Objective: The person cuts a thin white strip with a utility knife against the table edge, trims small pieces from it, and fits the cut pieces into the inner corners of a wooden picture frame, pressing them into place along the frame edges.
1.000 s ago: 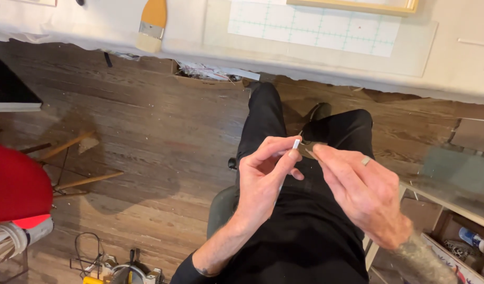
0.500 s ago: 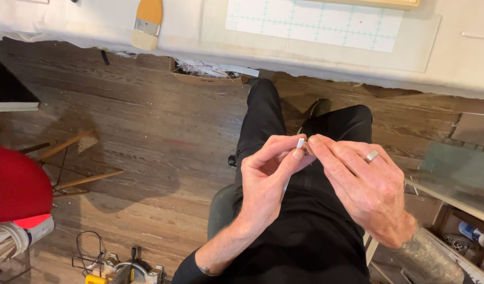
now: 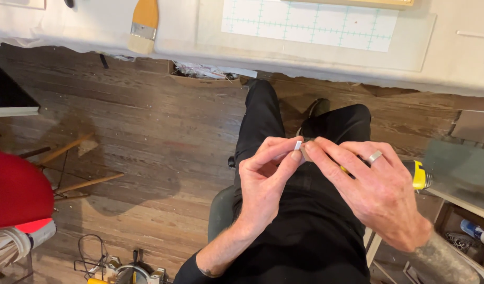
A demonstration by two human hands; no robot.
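I am seated, looking down at my lap in black trousers. My left hand [image 3: 265, 181] pinches a small white strip-like piece [image 3: 298, 144] between thumb and forefinger. My right hand [image 3: 376, 192], with a ring on one finger, meets it at the fingertips and grips a small greyish object at the same spot; most of that object is hidden by the fingers. A yellow tool [image 3: 420, 175] shows behind my right hand, next to my thigh.
A white-covered table edge [image 3: 315, 63] runs across the top with a paintbrush [image 3: 143, 25] and a gridded cutting mat [image 3: 310, 21]. A red chair [image 3: 16, 192] stands at left on the wooden floor. Shelving with clutter sits at lower right.
My hands have drawn closer together; the right fingertips now cover the small object beside the white piece. The view has shifted only slightly.
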